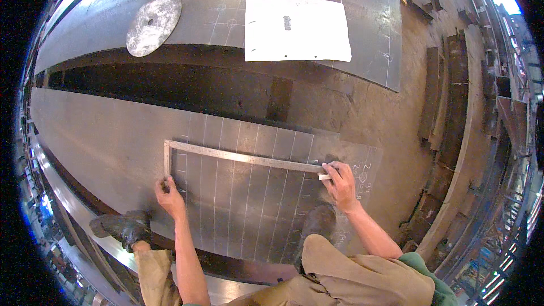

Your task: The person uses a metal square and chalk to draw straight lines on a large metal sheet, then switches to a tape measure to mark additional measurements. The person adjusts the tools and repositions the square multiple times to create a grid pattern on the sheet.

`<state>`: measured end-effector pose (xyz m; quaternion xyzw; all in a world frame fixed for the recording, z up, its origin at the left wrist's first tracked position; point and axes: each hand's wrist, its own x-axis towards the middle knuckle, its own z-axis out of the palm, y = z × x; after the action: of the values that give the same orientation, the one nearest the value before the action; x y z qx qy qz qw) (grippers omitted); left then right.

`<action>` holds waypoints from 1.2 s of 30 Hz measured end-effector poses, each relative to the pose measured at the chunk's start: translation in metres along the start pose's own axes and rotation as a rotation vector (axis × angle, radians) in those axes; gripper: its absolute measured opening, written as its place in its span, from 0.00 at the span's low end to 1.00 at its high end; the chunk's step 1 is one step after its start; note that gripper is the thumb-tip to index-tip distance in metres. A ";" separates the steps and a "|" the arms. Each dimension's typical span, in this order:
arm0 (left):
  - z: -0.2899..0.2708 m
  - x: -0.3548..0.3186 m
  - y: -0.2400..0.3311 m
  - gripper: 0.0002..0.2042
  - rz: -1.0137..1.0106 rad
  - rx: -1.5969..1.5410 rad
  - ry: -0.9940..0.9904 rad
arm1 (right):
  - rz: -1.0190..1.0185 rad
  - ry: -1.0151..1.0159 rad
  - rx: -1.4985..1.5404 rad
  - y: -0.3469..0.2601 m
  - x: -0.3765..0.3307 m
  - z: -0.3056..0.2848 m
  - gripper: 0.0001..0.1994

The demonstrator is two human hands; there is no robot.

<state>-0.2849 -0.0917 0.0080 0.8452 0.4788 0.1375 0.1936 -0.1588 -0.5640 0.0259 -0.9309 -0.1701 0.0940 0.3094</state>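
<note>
A metal L-shaped square [243, 157] lies flat on the near steel plate [113, 122], its long arm running across several chalk lines. My left hand [170, 196] pinches the lower end of its short arm. At the far right end of the long arm, my right hand [341, 186] is closed with a short white chalk stick [324, 177] between its fingers. Those fingertips also rest at the square's end. Chalk figures are written on the plate to the right of my right hand.
Beyond a dark gap, a second steel plate [209, 0] carries a round metal disc [153, 25] and a white paper sheet [297, 29]. My shoes [129, 228] stand on the near plate. Long steel beams [453, 107] lie on the floor at the right.
</note>
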 end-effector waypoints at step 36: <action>0.040 0.041 0.025 0.10 0.533 0.035 0.057 | -0.120 0.107 -0.086 0.017 0.006 0.000 0.17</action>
<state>-0.2291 -0.0758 -0.0140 0.9403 0.2472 0.1993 0.1222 -0.1491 -0.5747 0.0152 -0.9351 -0.2126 0.0178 0.2829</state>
